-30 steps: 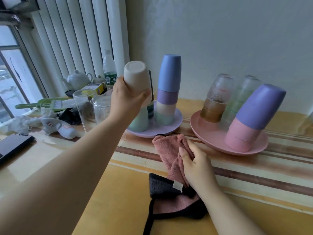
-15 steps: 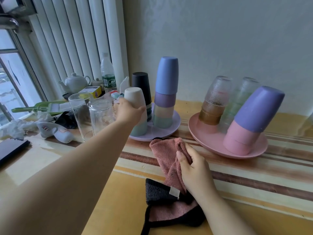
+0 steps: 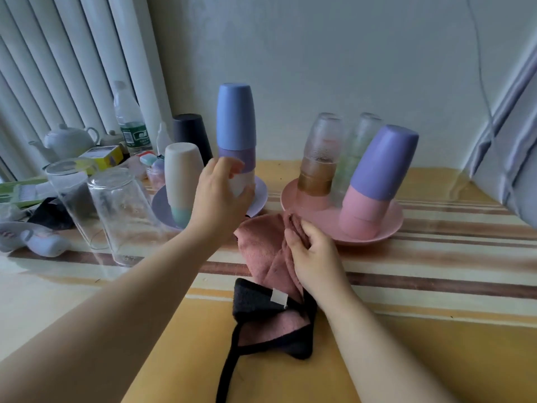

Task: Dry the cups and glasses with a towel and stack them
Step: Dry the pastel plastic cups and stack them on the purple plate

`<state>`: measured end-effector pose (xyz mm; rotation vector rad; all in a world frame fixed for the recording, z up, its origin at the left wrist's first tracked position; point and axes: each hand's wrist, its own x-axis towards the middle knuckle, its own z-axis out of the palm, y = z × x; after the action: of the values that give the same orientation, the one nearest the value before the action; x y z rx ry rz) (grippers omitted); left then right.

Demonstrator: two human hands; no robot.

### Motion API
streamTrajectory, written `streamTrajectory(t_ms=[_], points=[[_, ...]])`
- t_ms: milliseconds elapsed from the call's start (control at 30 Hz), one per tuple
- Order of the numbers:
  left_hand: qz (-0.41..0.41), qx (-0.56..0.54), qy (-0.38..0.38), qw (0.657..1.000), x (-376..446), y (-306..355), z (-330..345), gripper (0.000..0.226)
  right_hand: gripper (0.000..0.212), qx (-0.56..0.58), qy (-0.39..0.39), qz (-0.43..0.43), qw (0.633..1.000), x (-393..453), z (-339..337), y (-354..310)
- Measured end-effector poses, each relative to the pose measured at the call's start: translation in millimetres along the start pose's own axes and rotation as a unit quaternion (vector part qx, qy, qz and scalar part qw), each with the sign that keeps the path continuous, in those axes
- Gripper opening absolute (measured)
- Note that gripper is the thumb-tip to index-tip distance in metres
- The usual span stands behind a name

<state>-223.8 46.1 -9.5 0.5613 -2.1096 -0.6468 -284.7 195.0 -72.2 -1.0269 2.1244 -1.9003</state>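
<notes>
Your left hand (image 3: pixel 222 196) reaches with loosely spread fingers at the tall stack of upside-down plastic cups (image 3: pixel 236 135) on the lilac plate (image 3: pixel 259 196); it seems to touch the pale lower cup, though blur hides the contact. Just left of it stands the cream cup on a mint one (image 3: pixel 182 181). Your right hand (image 3: pixel 315 257) pinches the pink fleecy towel (image 3: pixel 263 251) on the table (image 3: pixel 436 330).

1. The cream cup (image 3: pixel 183 167), held aloft a second ago, now stands upside down on the mint cup (image 3: pixel 181 215) on the lilac plate (image 3: pixel 258 196).
2. The left hand (image 3: pixel 222 196) has let go of it and now reaches, fingers relaxed, toward the neighbouring blue-topped stack (image 3: pixel 236 126).
</notes>
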Motion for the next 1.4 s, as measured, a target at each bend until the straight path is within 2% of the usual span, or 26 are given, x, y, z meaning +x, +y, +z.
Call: streamTrajectory(t_ms=[100, 267, 400, 533, 667, 833, 1100, 1200, 1400], points=[[-0.011, -0.103, -0.12, 0.987, 7.2, 36.4, 17.4, 0.023, 0.024, 0.051, -0.024, 0.045, 0.997, 9.0, -22.1, 3.9], [-0.024, -0.156, -0.274, 0.949, 28.4, 89.6, 70.8, 0.05, 0.017, 0.059, -0.076, 0.051, 0.994, 11.7, -43.3, 9.6], [-0.062, -0.147, -0.335, 0.929, 40.4, 111.8, 109.0, 0.085, 0.018, 0.055, -0.091, 0.064, 0.992, 12.9, -52.7, 18.2], [-0.091, -0.173, -0.378, 0.905, 44.1, 117.1, 127.1, 0.087, 0.013, 0.068, -0.099, 0.074, 0.99, 16.4, -61.5, 23.8], [-0.076, -0.17, -0.366, 0.912, 40.9, 111.3, 142.0, 0.077, 0.01, 0.07, -0.096, 0.074, 0.99, 18.1, -61.0, 27.9], [-0.029, -0.178, -0.327, 0.928, 36.6, 110.7, 140.1, 0.096, 0.013, 0.069, -0.096, 0.069, 0.991, 18.7, -59.6, 28.8], [0.051, -0.119, -0.295, 0.947, 39.2, 116.1, 137.9, 0.096, 0.025, 0.032, -0.099, 0.055, 0.993, 18.5, -57.8, 28.7], [0.051, -0.121, -0.302, 0.944, 42.1, 122.2, 135.4, 0.097, 0.026, 0.022, -0.097, 0.056, 0.994, 17.6, -58.2, 27.3], [-0.004, -0.239, -0.274, 0.932, 49.7, 130.7, 124.0, 0.093, 0.029, 0.029, -0.099, 0.063, 0.993, 16.4, -58.0, 26.8]])
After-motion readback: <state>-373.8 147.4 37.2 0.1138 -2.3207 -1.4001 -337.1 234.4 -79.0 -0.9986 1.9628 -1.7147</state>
